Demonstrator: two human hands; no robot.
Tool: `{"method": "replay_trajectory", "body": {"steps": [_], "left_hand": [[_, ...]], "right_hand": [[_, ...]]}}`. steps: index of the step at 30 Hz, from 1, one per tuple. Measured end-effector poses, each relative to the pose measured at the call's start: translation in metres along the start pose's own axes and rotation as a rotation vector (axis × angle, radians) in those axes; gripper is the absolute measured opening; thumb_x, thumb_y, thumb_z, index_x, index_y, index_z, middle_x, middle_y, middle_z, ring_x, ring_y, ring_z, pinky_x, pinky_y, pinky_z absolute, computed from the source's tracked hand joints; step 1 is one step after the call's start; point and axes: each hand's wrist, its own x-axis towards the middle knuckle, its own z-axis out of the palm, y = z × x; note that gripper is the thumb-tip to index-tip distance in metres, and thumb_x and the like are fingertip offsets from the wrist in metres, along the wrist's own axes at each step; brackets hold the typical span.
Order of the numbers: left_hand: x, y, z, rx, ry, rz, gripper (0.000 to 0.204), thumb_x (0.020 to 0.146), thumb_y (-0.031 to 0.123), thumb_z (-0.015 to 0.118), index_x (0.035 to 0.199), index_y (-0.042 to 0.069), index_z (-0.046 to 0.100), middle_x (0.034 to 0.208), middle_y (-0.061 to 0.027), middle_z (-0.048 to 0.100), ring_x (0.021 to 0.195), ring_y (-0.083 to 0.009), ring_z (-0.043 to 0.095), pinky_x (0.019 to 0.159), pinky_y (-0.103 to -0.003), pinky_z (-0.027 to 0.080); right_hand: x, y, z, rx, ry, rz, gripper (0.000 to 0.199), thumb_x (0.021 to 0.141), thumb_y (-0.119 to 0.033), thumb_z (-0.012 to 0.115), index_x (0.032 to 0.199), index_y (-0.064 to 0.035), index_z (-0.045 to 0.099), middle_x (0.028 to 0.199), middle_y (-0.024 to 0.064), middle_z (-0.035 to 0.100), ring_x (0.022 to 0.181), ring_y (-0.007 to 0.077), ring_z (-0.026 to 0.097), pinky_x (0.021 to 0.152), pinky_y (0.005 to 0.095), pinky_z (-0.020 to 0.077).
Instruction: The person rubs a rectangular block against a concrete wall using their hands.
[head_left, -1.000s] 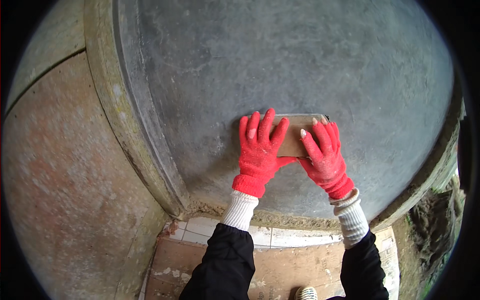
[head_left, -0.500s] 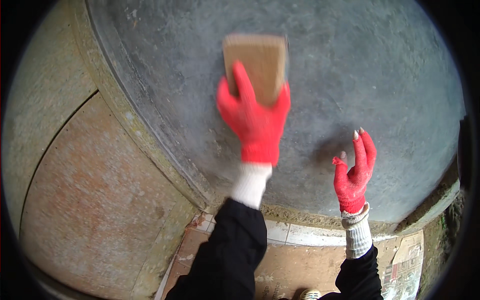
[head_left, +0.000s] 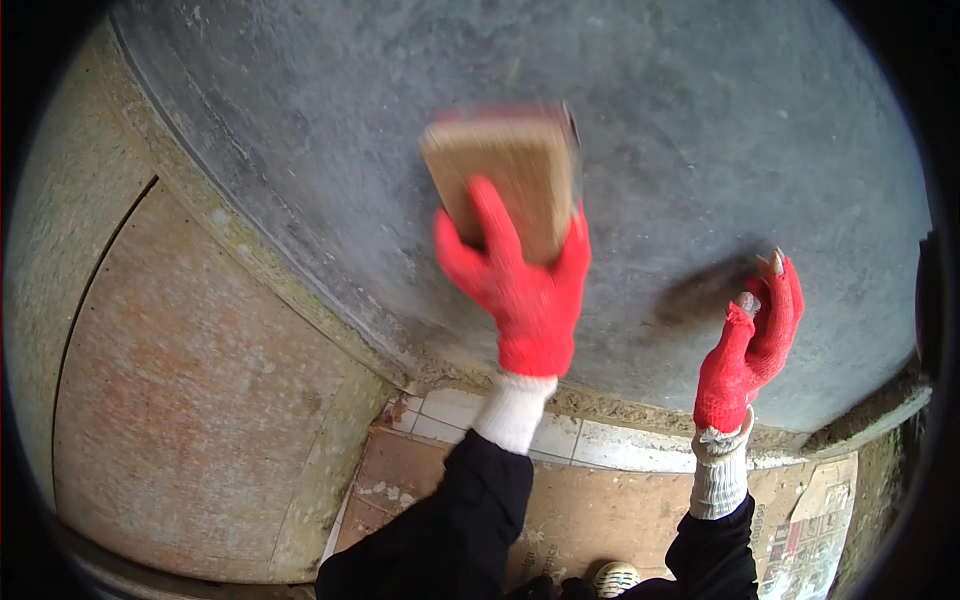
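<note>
My left hand [head_left: 530, 295], in a red-coated knit glove with a white cuff, grips a sanding block [head_left: 530, 165]. The block is wooden and tan, with a reddish layer showing beneath its far edge. It lies against a dark grey, smooth cement-like surface [head_left: 640, 130] and is a little blurred; how firmly it touches there I cannot tell. To the right, my right hand [head_left: 750, 345] wears a matching red glove with its fingertips worn through. Its fingers are loosely bent and parted from the thumb, with nothing between them, and a shadow falls beside it.
A rough stone-coloured border [head_left: 240, 235] curves along the left of the grey surface, beside a mottled brownish panel [head_left: 200, 370]. White tiles [head_left: 630, 445] run along the near edge. Closer in lies a cardboard sheet [head_left: 640, 510], with a shoe [head_left: 615, 577] showing at the bottom.
My left hand has drawn the sanding block back toward me over the grey surface. My right hand has shifted right, and its fingers are more bent. The view has shifted slightly.
</note>
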Motion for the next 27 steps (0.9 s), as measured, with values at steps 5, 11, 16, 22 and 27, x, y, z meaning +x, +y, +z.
{"method": "replay_trajectory", "body": {"steps": [5, 11, 16, 22, 27], "left_hand": [[-0.205, -0.107, -0.007, -0.066, -0.158, -0.169, 0.101, 0.075, 0.027, 0.077, 0.151, 0.006, 0.014, 0.143, -0.0240, 0.018, 0.127, -0.0395, 0.029, 0.104, -0.048, 0.031], [-0.083, -0.047, -0.014, -0.170, -0.151, -0.340, 0.092, 0.083, 0.022, 0.070, 0.151, 0.004, 0.011, 0.144, -0.0247, 0.017, 0.129, -0.0384, 0.028, 0.105, -0.048, 0.029], [-0.050, -0.047, -0.002, -0.040, -0.109, -0.018, 0.088, 0.085, 0.023, 0.068, 0.151, 0.004, 0.011, 0.146, -0.0272, 0.014, 0.132, -0.0416, 0.023, 0.108, -0.051, 0.025], [-0.240, -0.126, -0.018, -0.091, -0.318, -0.295, 0.099, 0.082, 0.027, 0.072, 0.151, 0.004, 0.005, 0.148, -0.0270, 0.009, 0.135, -0.0426, 0.018, 0.110, -0.051, 0.022], [-0.110, -0.054, -0.010, -0.219, -0.189, -0.385, 0.097, 0.084, 0.024, 0.070, 0.151, 0.001, 0.004, 0.147, -0.0278, 0.012, 0.133, -0.0412, 0.022, 0.108, -0.051, 0.025]], "right_hand": [[-0.008, -0.010, 0.014, -0.030, -0.051, 0.001, 0.046, 0.085, 0.010, 0.049, 0.130, 0.0008, 0.053, 0.133, 0.0178, 0.049, 0.117, 0.0259, 0.051, 0.095, 0.0338, 0.0428], [-0.010, 0.004, 0.005, -0.009, -0.096, 0.012, 0.044, 0.086, 0.009, 0.049, 0.129, 0.0002, 0.054, 0.132, 0.0176, 0.050, 0.118, 0.0269, 0.051, 0.097, 0.0345, 0.0418], [-0.009, 0.007, 0.004, -0.049, -0.064, -0.011, 0.043, 0.086, 0.009, 0.050, 0.128, 0.0005, 0.055, 0.131, 0.0177, 0.051, 0.119, 0.0273, 0.051, 0.098, 0.0348, 0.0414], [-0.008, 0.000, 0.012, -0.050, -0.083, -0.076, 0.047, 0.081, 0.012, 0.051, 0.125, 0.0001, 0.057, 0.127, 0.0168, 0.054, 0.119, 0.0294, 0.051, 0.101, 0.0364, 0.0402], [-0.009, 0.014, 0.003, -0.052, -0.122, -0.112, 0.048, 0.078, 0.012, 0.054, 0.123, -0.0007, 0.059, 0.126, 0.0165, 0.056, 0.119, 0.0301, 0.052, 0.100, 0.0365, 0.0405]]}}
